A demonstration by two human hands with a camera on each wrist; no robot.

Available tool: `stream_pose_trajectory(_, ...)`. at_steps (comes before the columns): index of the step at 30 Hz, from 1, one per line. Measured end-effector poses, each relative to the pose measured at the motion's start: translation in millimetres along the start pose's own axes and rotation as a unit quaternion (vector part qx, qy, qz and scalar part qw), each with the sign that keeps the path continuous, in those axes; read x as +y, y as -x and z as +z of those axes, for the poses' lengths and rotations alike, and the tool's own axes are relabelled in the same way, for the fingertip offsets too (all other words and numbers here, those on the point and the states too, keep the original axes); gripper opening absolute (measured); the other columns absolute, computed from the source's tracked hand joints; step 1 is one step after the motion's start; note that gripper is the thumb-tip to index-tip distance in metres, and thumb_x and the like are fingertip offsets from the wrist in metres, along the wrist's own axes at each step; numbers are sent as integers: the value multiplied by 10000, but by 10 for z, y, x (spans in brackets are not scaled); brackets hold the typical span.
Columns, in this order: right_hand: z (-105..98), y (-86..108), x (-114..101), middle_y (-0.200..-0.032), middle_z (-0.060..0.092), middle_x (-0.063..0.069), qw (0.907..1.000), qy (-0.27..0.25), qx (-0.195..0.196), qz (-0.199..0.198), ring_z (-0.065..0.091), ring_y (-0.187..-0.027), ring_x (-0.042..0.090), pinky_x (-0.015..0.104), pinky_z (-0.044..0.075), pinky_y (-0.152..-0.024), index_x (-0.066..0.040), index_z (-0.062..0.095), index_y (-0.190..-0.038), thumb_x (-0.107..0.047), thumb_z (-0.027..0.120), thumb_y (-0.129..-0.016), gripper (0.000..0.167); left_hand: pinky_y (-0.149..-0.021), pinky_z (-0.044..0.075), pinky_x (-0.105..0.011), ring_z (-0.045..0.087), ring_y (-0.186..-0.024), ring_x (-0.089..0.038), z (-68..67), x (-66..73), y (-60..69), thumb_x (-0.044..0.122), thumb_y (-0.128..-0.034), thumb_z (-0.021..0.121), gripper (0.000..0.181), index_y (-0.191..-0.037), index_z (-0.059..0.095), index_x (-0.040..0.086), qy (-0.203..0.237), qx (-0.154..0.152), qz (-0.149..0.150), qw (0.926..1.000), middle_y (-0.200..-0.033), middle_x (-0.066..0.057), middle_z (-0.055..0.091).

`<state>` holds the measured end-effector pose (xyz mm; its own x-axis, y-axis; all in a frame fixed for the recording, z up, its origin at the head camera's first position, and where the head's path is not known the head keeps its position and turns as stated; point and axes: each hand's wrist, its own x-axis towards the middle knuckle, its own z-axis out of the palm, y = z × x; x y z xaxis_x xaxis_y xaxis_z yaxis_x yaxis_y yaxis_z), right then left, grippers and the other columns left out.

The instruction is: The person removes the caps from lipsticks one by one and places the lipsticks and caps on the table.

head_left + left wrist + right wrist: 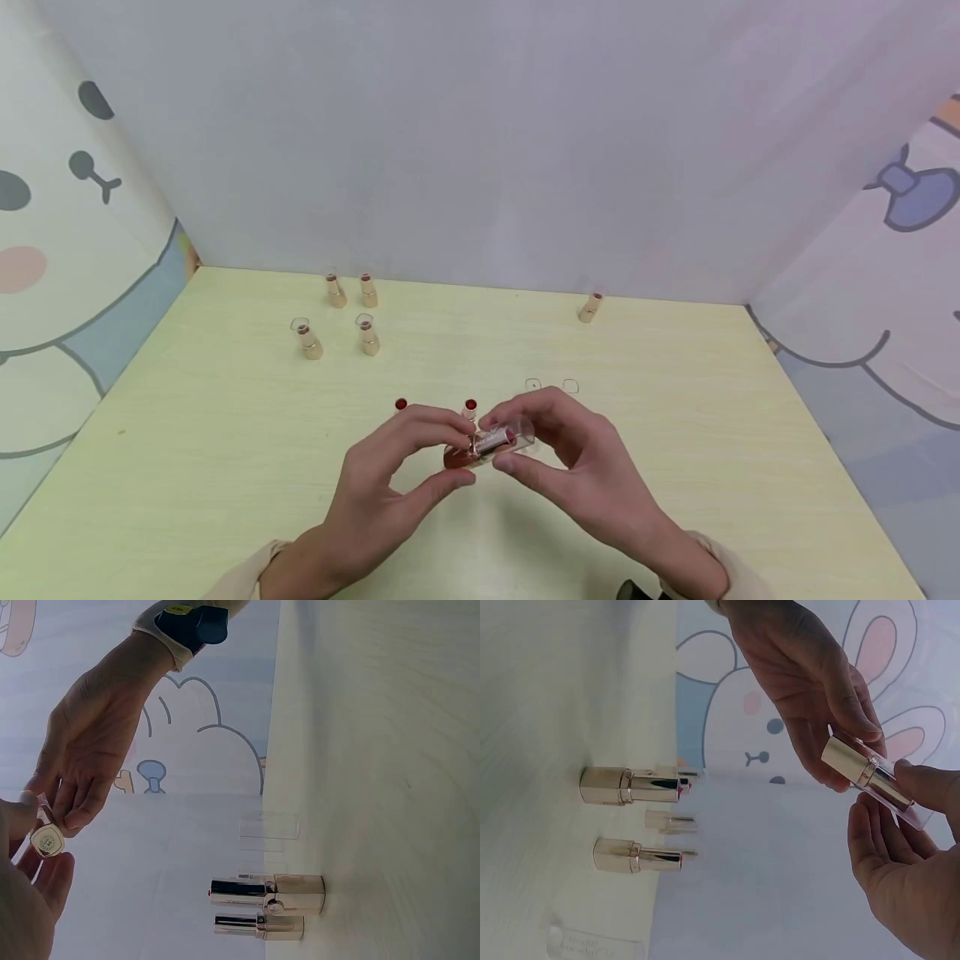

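My left hand (382, 492) pinches the base of a gold lipstick (847, 759) between thumb and fingers. A clear cap (524, 429) surrounds the bullet end, and the thumb and fingers of my right hand (592, 467) pinch it. The lipstick is held tilted above the table, its red tip pointing right in the head view. The left wrist view shows its square base end (47, 841). Just beyond the hands stand two uncapped lipsticks, one (401, 405) behind the left hand and one (470, 408) behind the held lipstick; the hands partly hide both.
Several lipsticks stand upright at the back left, the front ones (308, 342) under clear caps. A single lipstick (590, 308) stands at the back right. Two loose clear caps (571, 387) are beyond the right hand. A pale wall (480, 150) borders the yellow table (225, 467).
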<state>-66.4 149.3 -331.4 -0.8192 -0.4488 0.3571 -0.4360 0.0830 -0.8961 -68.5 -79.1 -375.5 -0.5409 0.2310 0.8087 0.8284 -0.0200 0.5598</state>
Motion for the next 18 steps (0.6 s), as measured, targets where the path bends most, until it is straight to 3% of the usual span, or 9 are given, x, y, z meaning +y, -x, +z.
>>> stream_pose_trajectory(7,47,14,82,-1163,712,71,9998,-200,65,28,631,-976,146,249,591,-910,-93,632,-1242,69,725,-931,363,-834,587,-197,682,-1026,-180,-10,1,7,41,-895,814,222,-1073,694,-14,-1,50,-6,10000,-1088,-138,698)
stream_pose_trajectory(18,36,84,200,-1191,730,66,9983,-183,39,552,708,-1025,160,279,610,-950,-125,630,-1229,12,739,-943,336,-909,600,-209,725,-1035,-192,-17,-32,30,-2,-841,847,262,-1078,737,9,-49,20,-40,10000,-1040,-122,748)
